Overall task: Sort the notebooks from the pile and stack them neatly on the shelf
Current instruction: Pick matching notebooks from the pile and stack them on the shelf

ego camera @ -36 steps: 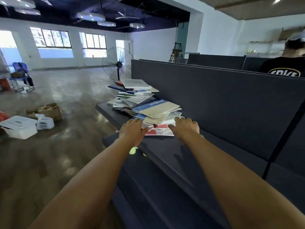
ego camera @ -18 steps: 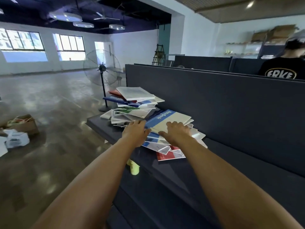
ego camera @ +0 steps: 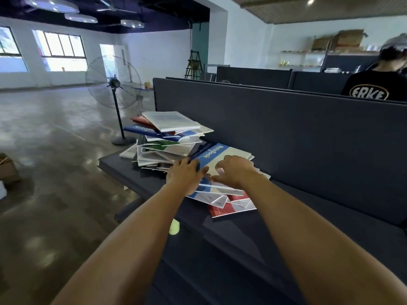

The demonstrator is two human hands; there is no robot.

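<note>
A messy pile of notebooks (ego camera: 169, 137) lies on a dark shelf (ego camera: 286, 227) against a dark back panel. On the near part of the pile lies a blue and cream notebook (ego camera: 220, 154) with "NoteBook" printed on it. My left hand (ego camera: 185, 175) grips its left edge, thumb on top. My right hand (ego camera: 233, 170) rests on its cover with fingers curled at the near edge. Beneath them, blue, white and red notebooks (ego camera: 229, 203) fan out toward me.
A standing fan (ego camera: 113, 84) is on the concrete floor beyond the shelf's far end. A person in a black shirt (ego camera: 374, 86) sits behind the partition at right. A cardboard box (ego camera: 6, 170) lies on the floor at left. A lower shelf runs beneath.
My view has come closer to the pile. Both hands have moved from the low near notebooks up onto the blue and cream notebook and closed on its near edge.
</note>
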